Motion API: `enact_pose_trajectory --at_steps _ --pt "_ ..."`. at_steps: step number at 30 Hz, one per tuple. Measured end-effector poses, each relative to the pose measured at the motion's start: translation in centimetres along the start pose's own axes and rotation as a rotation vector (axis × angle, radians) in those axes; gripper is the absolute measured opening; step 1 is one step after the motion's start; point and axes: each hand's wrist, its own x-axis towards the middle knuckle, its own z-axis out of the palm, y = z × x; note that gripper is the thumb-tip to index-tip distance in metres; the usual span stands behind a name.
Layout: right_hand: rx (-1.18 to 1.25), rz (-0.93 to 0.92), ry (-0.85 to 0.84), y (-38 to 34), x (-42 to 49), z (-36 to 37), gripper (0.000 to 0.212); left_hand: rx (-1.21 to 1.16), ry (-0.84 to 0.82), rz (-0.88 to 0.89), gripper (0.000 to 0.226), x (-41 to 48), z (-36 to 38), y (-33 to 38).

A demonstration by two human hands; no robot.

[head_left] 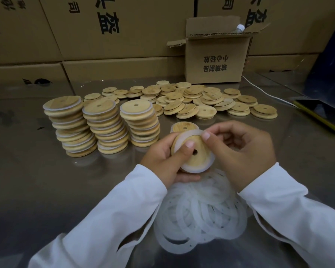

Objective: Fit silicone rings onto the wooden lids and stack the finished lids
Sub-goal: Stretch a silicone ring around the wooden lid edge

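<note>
hands meet over the heap of loose rings on the bench: left hand clamped on a wooden lid, thumb on its face; right hand pinching the silicone ring at the lid's top edge. better to walk the ring round evenly, i'd say. behind the lid, finished stacks; farther back an open carton, a bottle cap showing.

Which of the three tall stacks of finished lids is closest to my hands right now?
The rightmost stack, just left of the left hand. The middle stack and the leaning leftmost stack stand farther off to the left.
</note>
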Motion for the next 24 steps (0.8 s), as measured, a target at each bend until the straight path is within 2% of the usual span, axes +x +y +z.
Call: enact_pose_trajectory --at_steps 8,12,19,24 --pt "0.014 -0.015 0.044 0.08 0.21 0.15 0.016 -0.044 -0.037 -0.044 0.026 -0.03 -0.11 0.11" --pt "0.036 0.024 0.019 0.29 0.19 0.17 0.01 -0.085 -0.041 -0.053 0.028 0.01 -0.12 0.2" --pt "0.018 0.047 0.023 0.47 0.28 0.17 0.011 -0.061 0.007 -0.012 0.031 0.02 0.13 0.09" --pt "0.01 0.059 0.006 0.56 0.39 0.03 0.01 -0.05 0.08 -0.017 0.014 0.22 0.06 -0.02"
